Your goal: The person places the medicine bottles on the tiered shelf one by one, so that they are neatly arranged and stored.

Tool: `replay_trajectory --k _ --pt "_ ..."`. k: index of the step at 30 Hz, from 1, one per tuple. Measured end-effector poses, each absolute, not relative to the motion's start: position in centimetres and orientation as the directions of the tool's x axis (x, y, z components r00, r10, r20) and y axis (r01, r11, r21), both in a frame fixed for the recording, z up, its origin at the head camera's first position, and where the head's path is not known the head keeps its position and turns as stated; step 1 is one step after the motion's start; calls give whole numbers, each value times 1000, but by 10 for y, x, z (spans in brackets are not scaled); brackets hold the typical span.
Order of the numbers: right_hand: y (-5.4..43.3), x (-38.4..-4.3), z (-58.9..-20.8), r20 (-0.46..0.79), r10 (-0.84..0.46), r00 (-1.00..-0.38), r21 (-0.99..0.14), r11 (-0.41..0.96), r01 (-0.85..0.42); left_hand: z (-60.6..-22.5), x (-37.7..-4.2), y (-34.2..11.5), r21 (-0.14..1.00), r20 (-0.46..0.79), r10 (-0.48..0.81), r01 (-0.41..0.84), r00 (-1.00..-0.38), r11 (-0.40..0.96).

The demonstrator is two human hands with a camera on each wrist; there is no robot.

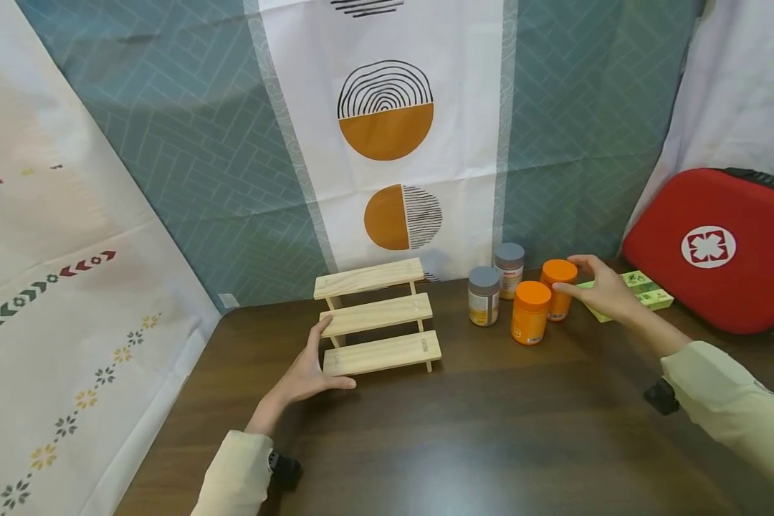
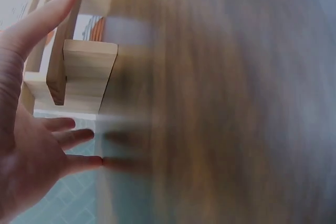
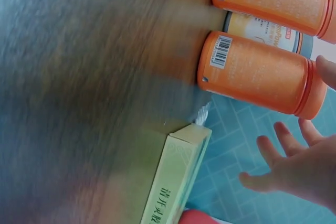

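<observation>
At the left end of a three-tier wooden step rack (image 1: pixel 382 315), my left hand (image 1: pixel 306 369) is spread, with fingertips by the middle tier and the thumb before the lowest one. In the left wrist view, the left hand's fingers (image 2: pixel 79 163) are extended beside the rack's end (image 2: pixel 86 72). My right hand (image 1: pixel 603 290) reaches around the lid of the rear orange bottle (image 1: pixel 560 304), which stands upright. The right wrist view shows the thumb at that lid (image 3: pixel 312 90) and the other fingers (image 3: pixel 270 150) spread apart. A second orange bottle (image 1: pixel 530 315) stands just in front.
Two grey-lidded bottles, one nearer (image 1: pixel 484 304) and one farther back (image 1: pixel 509 276), stand left of the orange ones. Right of them lies a green box (image 1: pixel 651 294), beside a red case (image 1: pixel 664 236) with a white emblem. A patterned cloth (image 1: pixel 219 143) hangs behind the dark wooden table (image 1: pixel 490 423).
</observation>
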State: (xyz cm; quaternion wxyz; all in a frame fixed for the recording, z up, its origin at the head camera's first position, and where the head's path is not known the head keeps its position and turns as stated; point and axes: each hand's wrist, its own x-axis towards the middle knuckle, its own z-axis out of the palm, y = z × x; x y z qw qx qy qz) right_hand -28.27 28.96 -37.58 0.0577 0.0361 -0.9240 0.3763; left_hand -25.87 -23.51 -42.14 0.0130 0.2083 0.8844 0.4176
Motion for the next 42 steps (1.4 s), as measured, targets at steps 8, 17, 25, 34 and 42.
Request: replay_trajectory --k 8,17,25,34,42 --pt "285 -286 -381 134 -15 -991 -758 643 -112 -428 -263 -239 823 175 373 344 -911 452" --pt "282 -286 -384 102 10 -995 -793 605 -75 -440 -263 -238 896 152 317 266 -936 356" --pt "279 -284 -384 90 32 -995 -808 587 -54 -451 -259 -240 932 182 285 258 -941 256" --pt "293 -279 -367 209 102 -973 -789 606 -106 -450 -264 -234 945 181 274 244 -945 217" --pt "302 -282 -337 281 156 -947 -807 572 -145 -452 -263 -235 951 174 282 235 -943 200"
